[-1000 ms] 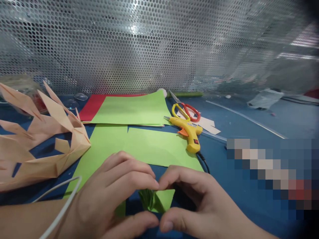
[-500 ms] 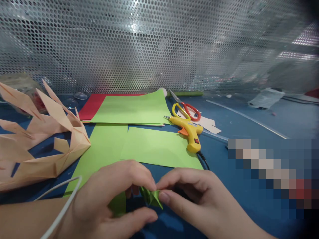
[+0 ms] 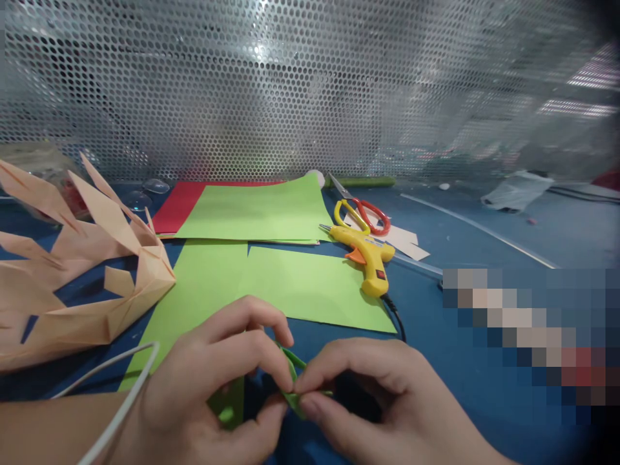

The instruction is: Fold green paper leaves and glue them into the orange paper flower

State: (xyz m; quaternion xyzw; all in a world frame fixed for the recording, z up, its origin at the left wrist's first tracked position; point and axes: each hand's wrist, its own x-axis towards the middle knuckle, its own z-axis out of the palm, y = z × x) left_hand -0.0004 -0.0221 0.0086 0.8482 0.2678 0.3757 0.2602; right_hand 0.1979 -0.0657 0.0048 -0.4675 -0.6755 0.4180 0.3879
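A small folded piece of green paper [image 3: 293, 402] is pinched between my two hands, low in the middle of the view. My left hand [image 3: 220, 381] grips its left side between thumb and index finger, the other fingers curled above. From the right, my right hand [image 3: 372, 394] pinches it between thumb and index finger, close to the left fingertips. Fingers cover much of the folded paper. Just beyond the hands lies a light green paper sheet [image 3: 310, 284], with another green strip [image 3: 208, 278] to its left.
A yellow glue gun [image 3: 371, 258] and red-and-yellow scissors [image 3: 371, 218] lie right of stacked green [image 3: 261, 213] and red paper [image 3: 179, 205]. Folded peach paper pieces [image 3: 116, 284] form a ring at left. A perforated metal panel [image 3: 271, 97] stands behind. A white cable [image 3: 121, 413] crosses my left forearm.
My left thumb and index finger have closed onto the folded green paper. The paper has turned and shows less between the fingers. My right hand has shifted slightly downward.
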